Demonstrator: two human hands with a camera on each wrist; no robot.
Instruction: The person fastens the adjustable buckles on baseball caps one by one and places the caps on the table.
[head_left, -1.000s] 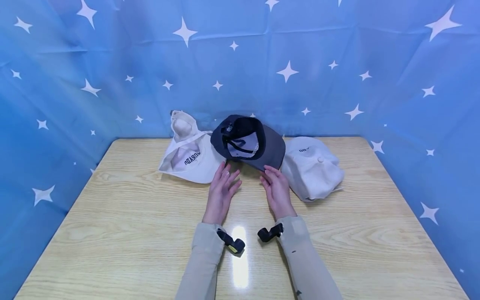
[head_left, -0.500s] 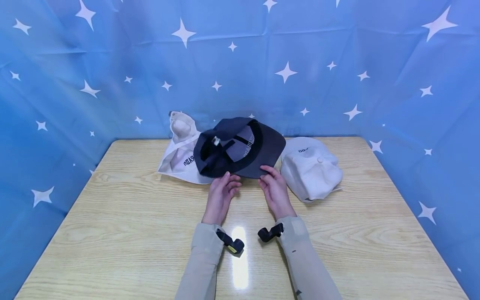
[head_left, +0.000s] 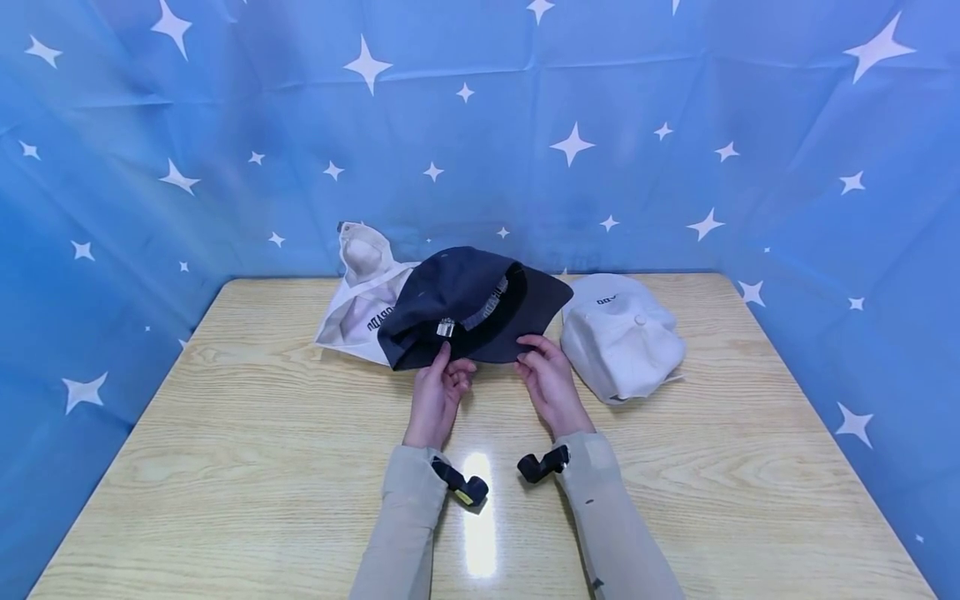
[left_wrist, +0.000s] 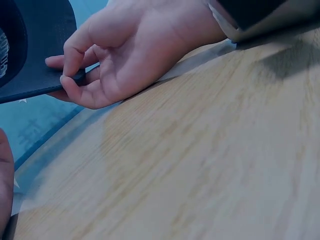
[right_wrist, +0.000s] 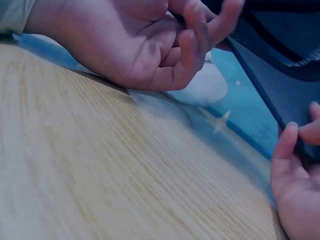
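A dark navy baseball cap (head_left: 461, 279) is held up off the table in both hands, tilted, its brim (head_left: 532, 308) to the right and part of its inside showing. At the back edge, by a silver buckle (head_left: 446, 327), my left hand (head_left: 437, 396) pinches it with the thumb in front. My right hand (head_left: 551, 379) grips the brim's near edge between thumb and fingers; the left wrist view shows this right hand (left_wrist: 130, 55) closely. In the right wrist view the left hand's (right_wrist: 145, 45) fingers are curled beneath the cap.
A white cap (head_left: 352, 312) with dark lettering lies upturned at the back left, partly behind the navy one. Another white cap (head_left: 622, 337) rests to the right, close to my right hand. A blue star-patterned cloth (head_left: 480, 150) stands behind the wooden table (head_left: 225, 467).
The navy cap has tipped, its back end coming down and toward me, so more of its outer crown shows. My left hand, earlier apart from it, now pinches its back edge.
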